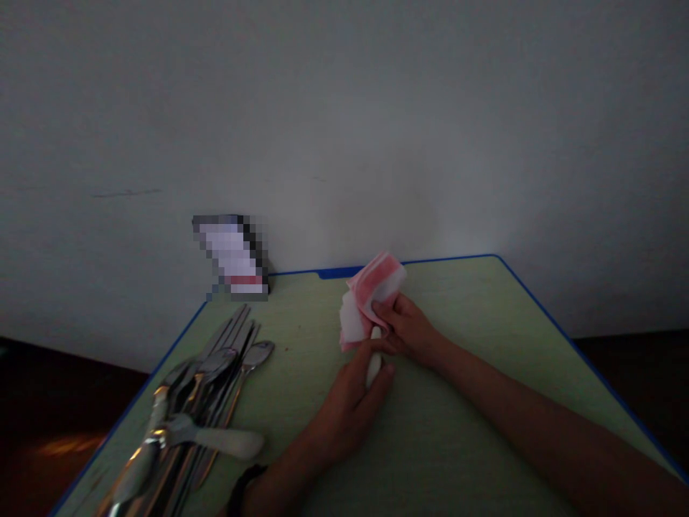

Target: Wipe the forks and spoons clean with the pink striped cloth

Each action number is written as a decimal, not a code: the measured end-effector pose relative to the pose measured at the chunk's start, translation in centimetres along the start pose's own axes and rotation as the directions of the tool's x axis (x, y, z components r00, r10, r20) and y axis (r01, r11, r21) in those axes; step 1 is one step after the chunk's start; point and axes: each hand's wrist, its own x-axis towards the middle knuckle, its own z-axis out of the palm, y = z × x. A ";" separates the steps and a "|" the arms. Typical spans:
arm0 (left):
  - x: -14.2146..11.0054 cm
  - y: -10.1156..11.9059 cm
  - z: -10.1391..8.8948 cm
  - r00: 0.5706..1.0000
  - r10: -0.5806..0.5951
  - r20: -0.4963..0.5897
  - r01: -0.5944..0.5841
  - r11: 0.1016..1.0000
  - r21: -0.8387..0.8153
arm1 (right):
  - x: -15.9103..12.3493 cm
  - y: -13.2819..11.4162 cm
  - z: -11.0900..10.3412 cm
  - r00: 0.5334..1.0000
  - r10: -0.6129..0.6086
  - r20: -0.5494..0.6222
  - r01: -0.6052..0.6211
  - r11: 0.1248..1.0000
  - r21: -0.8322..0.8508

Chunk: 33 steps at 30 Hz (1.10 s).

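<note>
My left hand (352,402) is closed around the pale handle (373,368) of a utensil, low over the middle of the table. The pink and white cloth (381,281) is pinched in my right hand (410,329), folded around the utensil's far end. That end is hidden in the cloth, so the kind of utensil does not show. Both hands are close together, nearly touching. To the left of them lies a pile of metal cutlery (215,362), with spoons and several long handles. A pale-handled piece (229,441) rests across the pile.
The light green table (457,301) has a blue rim and stands against a grey wall (344,129). At its back left corner a phone-like device (231,251), blurred in the picture, leans on the wall. A dark band (245,485) circles my left wrist.
</note>
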 end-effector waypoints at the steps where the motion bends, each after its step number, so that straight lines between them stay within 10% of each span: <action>1: 0.0 0.0 0.0 1.000 0.000 -0.004 0.000 1.000 -0.007 | 0.0 0.1 -0.1 1.000 -0.006 0.019 0.006 1.000 -0.007; 11: 0.1 -0.8 0.6 0.992 0.120 0.034 -0.122 0.991 0.062 | 0.2 0.8 -0.1 0.997 -0.004 0.073 -0.001 0.997 0.072; 21: 0.1 -0.6 0.6 0.992 0.109 0.066 -0.111 0.993 0.031 | 0.3 -0.3 1.1 0.990 0.076 -0.120 -0.036 0.951 0.308; 33: 0.5 -1.1 1.0 0.985 -0.173 0.002 0.142 0.803 -0.578 | 0.9 -1.1 0.1 0.971 0.234 0.037 -0.207 0.762 0.614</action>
